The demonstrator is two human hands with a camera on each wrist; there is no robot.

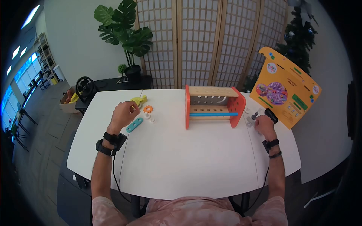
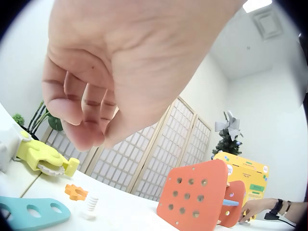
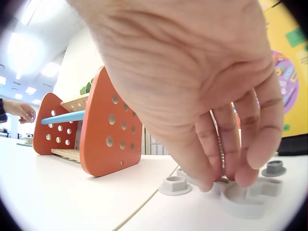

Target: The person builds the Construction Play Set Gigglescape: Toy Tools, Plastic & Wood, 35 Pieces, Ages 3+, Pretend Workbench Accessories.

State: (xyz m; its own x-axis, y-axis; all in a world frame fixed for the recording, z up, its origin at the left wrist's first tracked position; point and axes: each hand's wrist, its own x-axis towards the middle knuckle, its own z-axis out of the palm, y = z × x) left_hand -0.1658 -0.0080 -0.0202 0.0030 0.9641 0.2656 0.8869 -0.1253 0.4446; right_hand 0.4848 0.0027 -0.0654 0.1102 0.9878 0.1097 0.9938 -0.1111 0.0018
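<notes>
No wording could be read for certain. The yellow box (image 1: 293, 88), right of the red-sided wooden bench (image 1: 213, 91), bore a round white logo (image 1: 272, 68) and a green label (image 1: 300, 102), their lettering too small and blurred.

Interior, office-like and open-plan; exact use cannot be told. Evidence: grey carpet-tile floor (image 1: 41, 165); rectangular ceiling lights (image 1: 30, 17); square ceiling vent (image 2: 270, 25); long run of windows (image 1: 29, 73) at far left, dark tables (image 1: 22, 111) ranged near it; open shelving unit (image 1: 45, 56) beyond. Furnishings: white segmented tabletop (image 1: 203, 162); shoji-style folding screen (image 1: 198, 45); potted monstera (image 1: 132, 40) on black side table (image 1: 113, 86); Christmas tree (image 1: 298, 43) with silver bow (image 2: 232, 126), before plain white wall (image 1: 71, 49).
</notes>
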